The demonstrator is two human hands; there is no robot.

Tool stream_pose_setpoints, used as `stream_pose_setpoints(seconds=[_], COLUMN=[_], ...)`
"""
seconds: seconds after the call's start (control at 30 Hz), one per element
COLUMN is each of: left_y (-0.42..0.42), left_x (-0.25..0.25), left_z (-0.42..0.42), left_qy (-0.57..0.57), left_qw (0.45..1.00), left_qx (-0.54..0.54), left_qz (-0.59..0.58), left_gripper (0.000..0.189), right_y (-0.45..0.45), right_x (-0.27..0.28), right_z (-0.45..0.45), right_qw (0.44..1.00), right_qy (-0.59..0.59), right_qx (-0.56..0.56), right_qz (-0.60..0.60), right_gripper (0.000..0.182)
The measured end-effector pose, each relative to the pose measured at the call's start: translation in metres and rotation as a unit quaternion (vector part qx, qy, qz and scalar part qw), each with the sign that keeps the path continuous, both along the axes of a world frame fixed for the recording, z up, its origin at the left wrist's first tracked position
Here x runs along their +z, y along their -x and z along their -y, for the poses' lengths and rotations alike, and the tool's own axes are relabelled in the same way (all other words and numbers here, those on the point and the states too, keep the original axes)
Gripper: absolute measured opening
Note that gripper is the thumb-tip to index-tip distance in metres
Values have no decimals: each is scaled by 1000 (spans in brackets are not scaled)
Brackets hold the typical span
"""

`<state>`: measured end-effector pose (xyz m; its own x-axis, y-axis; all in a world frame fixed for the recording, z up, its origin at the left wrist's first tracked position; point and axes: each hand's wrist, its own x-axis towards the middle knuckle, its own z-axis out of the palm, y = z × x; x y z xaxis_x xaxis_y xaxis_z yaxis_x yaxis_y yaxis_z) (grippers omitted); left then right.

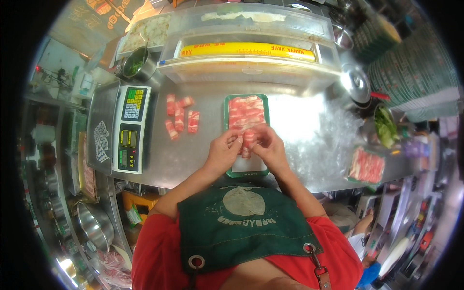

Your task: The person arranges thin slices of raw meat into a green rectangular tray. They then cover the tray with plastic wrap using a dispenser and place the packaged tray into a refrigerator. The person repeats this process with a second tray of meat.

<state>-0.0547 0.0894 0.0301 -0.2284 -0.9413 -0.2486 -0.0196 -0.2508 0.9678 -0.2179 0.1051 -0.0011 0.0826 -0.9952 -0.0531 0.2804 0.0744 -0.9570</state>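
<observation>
Between the fingertips of both my hands is a meat roll [248, 137], red with white fat. My left hand [226, 148] holds it from the left and my right hand [269, 145] from the right, over a green-rimmed tray [267, 108]. Rows of sliced meat [246, 110] fill the tray's far part. The near part shows a bare white base. Left of the tray, several loose meat rolls [179, 117] lie on the steel table [206, 94].
A digital scale [131, 128] stands at the left. Behind the tray is a clear plastic box [250, 69] with a yellow film roll [246, 50]. On the right are another meat tray [367, 166], a bowl of leafy greens [385, 127] and tall stacks of green-rimmed trays [409, 69].
</observation>
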Motion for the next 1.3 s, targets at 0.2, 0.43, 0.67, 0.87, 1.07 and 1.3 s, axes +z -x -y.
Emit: stream_pose_setpoints(seconds=[0.2, 0.43, 0.67, 0.87, 1.07, 1.3], left_y=[5, -11, -10, -18, -14, -16], left_x=[15, 28, 39, 42, 26, 16], left_z=[-4, 5, 11, 15, 14, 10], left_qy=[60, 396, 531, 347, -4, -64], left_qw=[998, 878, 784, 865, 992, 991], left_qx=[2, -154, -186, -248, -122, -113], left_qz=[37, 223, 263, 263, 43, -32], left_gripper=[27, 28, 29, 24, 18, 19], right_y=[-2, 17, 26, 28, 21, 20], right_x=[17, 15, 16, -1, -1, -27], right_z=[3, 9, 8, 5, -2, -6], right_qw=[997, 981, 946, 969, 943, 918], right_qy=[-69, -147, -207, -36, -97, -142], right_qx=[0, 10, 136, 196, 178, 191], right_qz=[46, 124, 211, 145, 264, 319], right_gripper=[50, 44, 42, 51, 50, 46])
